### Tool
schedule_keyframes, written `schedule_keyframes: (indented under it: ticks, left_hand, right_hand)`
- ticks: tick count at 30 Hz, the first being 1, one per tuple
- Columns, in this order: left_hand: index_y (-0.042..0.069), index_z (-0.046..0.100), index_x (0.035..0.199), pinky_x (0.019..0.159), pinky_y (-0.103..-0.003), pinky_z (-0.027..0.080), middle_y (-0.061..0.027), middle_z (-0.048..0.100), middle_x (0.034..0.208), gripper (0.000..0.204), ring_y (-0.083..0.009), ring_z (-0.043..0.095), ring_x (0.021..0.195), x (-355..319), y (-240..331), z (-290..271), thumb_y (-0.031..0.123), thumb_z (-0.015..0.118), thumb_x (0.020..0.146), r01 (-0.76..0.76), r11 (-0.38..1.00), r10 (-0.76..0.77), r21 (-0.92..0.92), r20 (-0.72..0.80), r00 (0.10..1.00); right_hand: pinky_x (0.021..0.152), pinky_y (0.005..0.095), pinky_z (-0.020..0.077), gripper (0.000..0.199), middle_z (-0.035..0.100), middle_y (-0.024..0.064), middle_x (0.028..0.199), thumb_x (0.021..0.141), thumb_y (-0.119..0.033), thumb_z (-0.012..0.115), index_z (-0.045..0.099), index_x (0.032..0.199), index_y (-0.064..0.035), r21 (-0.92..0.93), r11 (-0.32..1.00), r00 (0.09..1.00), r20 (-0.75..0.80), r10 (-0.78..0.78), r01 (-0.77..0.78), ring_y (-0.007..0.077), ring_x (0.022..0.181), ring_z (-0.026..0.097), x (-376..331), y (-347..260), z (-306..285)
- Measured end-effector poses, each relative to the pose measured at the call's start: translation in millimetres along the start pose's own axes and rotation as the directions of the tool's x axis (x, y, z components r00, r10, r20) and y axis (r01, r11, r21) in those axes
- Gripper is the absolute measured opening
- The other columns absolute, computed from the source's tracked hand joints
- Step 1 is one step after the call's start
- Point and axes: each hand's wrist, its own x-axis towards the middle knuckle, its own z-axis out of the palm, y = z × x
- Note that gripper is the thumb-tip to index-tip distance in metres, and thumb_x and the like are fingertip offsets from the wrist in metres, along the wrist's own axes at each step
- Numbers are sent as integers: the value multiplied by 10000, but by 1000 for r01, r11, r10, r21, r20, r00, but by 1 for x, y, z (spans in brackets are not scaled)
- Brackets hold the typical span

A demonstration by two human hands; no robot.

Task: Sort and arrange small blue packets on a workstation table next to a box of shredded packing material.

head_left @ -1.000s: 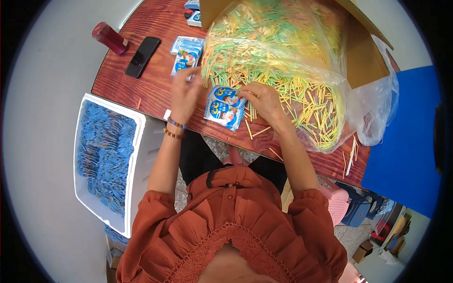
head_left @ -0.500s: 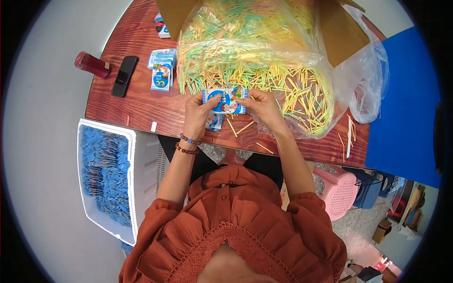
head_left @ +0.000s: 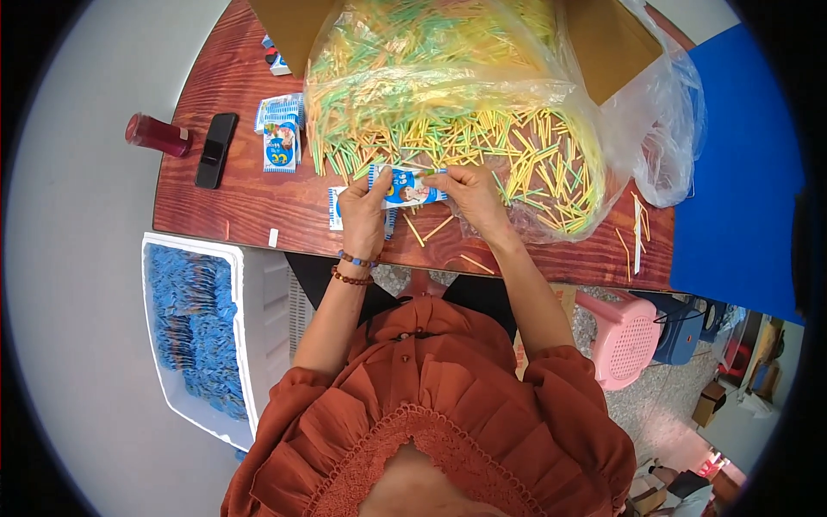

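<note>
A small blue and white packet [head_left: 413, 191] is stretched level above the near part of the table. My left hand [head_left: 362, 214] pinches its left end, thumb on top. At its other end, the thumb and fingers of my right hand [head_left: 472, 196] close on the right edge. Beneath my left hand lies a similar packet [head_left: 335, 208], mostly covered by the hand. Several short yellow and green straw-like sticks [head_left: 538, 185] spill out just beyond my right hand, and a few loose ones lie near the table edge.
A large clear bag [head_left: 448, 82] of sticks in a cardboard box [head_left: 616, 52] fills the far side. Left stand stacked packets [head_left: 281, 145], a phone [head_left: 216, 151] and a red jar [head_left: 158, 135]. A white foam bin [head_left: 249, 345] of blue packets stands lower left, a pink stool [head_left: 624, 345] lower right.
The whole view has shifted slightly. A packet end now shows left of my left hand, on the table. The packet between my hands has tilted a little; both hands still grip it.
</note>
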Motion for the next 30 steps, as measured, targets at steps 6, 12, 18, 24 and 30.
schedule_keyframes:
  ticks: [6,12,18,24,30]
  left_hand:
    - [-9,683,933,648,-225,500,-17,681,870,175,-67,615,732,1,1,0,153,616,928,75,994,-75,-80,-3,997]
    - [-4,679,953,666,-252,516,-27,681,893,195,-77,621,738,-3,1,9,170,589,947,134,990,-133,-49,19,991]
    - [-4,686,892,632,-233,499,-19,676,843,208,-63,604,710,-2,-6,0,178,599,942,78,997,-78,28,10,997]
    - [1,673,849,581,-223,456,15,635,775,197,-39,552,651,-6,7,-2,173,621,930,4,1000,-2,21,-103,995]
    - [32,679,855,594,-178,397,35,639,802,162,-12,513,684,-9,2,5,167,626,928,-2,1000,3,8,-76,997]
  right_hand:
    - [547,190,350,140,524,-51,727,866,-51,644,652,998,-3,186,952,969,-41,-242,245,11,634,442,-17,-14,-16]
    - [561,232,359,214,504,-27,731,847,-29,640,648,1060,-38,-227,893,916,203,-348,389,47,666,464,-20,-17,-24]
    - [568,309,390,109,526,57,684,793,-51,686,691,900,-30,-272,818,849,319,-420,507,162,652,520,-13,-18,-23]
    - [703,303,471,270,654,103,830,845,-294,637,704,903,-39,-524,850,994,-109,-5,-53,211,769,611,1,-34,-67]
    - [767,402,497,349,667,195,946,818,-333,624,697,924,-9,-887,452,865,-300,-402,-98,324,907,641,57,-28,-81]
